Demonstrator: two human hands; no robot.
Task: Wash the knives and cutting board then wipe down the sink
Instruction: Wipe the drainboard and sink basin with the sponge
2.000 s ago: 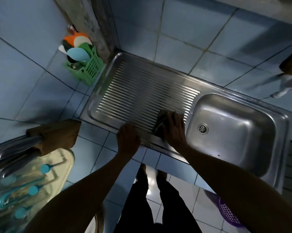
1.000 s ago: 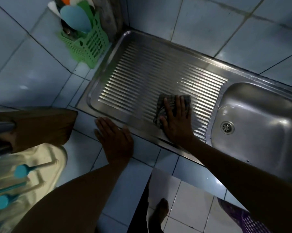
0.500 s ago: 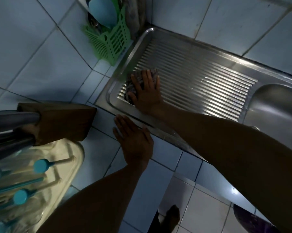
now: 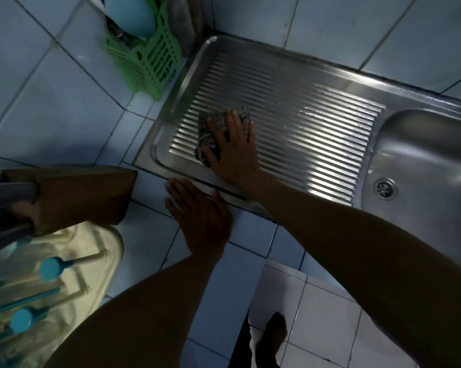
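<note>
The right hand (image 4: 233, 150) presses flat, fingers spread, on a limp patterned cloth (image 4: 215, 134) on the sink's ribbed drainboard (image 4: 303, 128) (wet steel, likely slippery). The left hand (image 4: 197, 213), at its seven o'clock, rests open on the tiled counter (image 4: 149, 240).

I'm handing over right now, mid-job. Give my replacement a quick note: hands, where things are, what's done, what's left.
Right hand: fingers flat, pressing the patterned cloth onto the ribbed drainboard, near its left end.
Left hand: open, resting flat on the tiled counter edge in front of the sink.
Knives: handles sit in the wooden block, left. The cutting board cannot be seen.
Done: washing appears finished; wipe-down is under way.
Left: rest of the drainboard and the basin.
</note>
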